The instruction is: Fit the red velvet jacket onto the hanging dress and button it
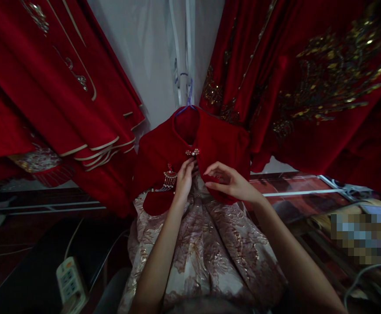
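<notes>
The left grip (184, 178) rests at the front opening of a short red fabric jacket (159, 139) with a round collar; its fingers lie close together, but whether they pinch the cloth I cannot tell. Just beside it, the right grip (233, 182) is spread, thumb and curled forefinger parted, over the jacket's other front panel; contact there is unclear.

Right above the left grip sits a small pearly beaded clasp (193, 152), near its fingertips. Just to its left hangs a silvery fan-shaped ornament with beaded tassels (170, 178). Farther above, a thin blue-violet hanger (189, 98) carries the jacket. Below both grips falls a pale, shiny pinkish brocade skirt (190, 261), partly behind the forearms.

Well left of the grips hang red garments edged in pale piping (66, 87); well right, a red garment with gold sequined embroidery (334, 74). Low to the left lies a white power strip (71, 281).
</notes>
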A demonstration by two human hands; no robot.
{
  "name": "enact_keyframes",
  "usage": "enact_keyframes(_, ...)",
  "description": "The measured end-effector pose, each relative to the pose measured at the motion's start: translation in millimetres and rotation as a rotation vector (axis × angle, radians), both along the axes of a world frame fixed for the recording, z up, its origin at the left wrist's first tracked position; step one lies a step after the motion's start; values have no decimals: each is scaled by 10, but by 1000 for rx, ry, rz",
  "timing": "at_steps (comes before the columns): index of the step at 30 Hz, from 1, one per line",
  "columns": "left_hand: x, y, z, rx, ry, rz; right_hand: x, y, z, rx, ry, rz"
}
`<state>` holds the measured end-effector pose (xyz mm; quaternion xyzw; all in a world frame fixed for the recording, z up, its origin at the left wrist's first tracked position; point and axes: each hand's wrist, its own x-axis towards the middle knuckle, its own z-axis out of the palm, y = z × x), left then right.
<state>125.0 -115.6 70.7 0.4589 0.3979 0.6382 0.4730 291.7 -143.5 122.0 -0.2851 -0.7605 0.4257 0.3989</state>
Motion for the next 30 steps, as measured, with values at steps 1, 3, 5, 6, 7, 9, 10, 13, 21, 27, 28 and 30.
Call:
enact_keyframes(1, -52, -45, 13, 30, 46, 39, -8, -15, -8, -51, -7, 75)
enact_keyframes(3, -213, -105, 44, 92, 133, 159, -37, -16, -53, -147, 3, 173)
enact_keyframes(5, -425, -107, 55, 129, 194, 312, -99, 13, -125, -210, 38, 206)
enact_keyframes(6, -539, -87, 46, 133, 222, 379, -145, 37, -165, -228, 56, 201)
enact_keyframes(7, -648, -59, 27, 124, 249, 426, -200, 67, -207, -236, 73, 183)
enact_keyframes(9, -833, 3, -32, 69, 277, 447, -337, 144, -287, -221, 93, 114)
enact_keyframes(10, -901, 28, -65, 27, 269, 418, -415, 190, -324, -198, 91, 63)
enact_keyframes(13, -997, 57, -145, -83, 199, 289, -665, 340, -417, -63, 55, -117)
enact_keyframes(21, -956, 13, -190, -71, 201, 303, -1079, 574, -602, 88, 121, -267)
enact_keyframes(27, -926, -1, -173, -95, 81, 238, -1140, 567, -630, 94, 124, -316)
enact_keyframes(28, -924, 1, -179, -89, 81, 248, -1150, 565, -625, 94, 127, -324)
enact_keyframes(30, -933, 11, -201, -84, 97, 263, -1165, 562, -618, 93, 136, -331)
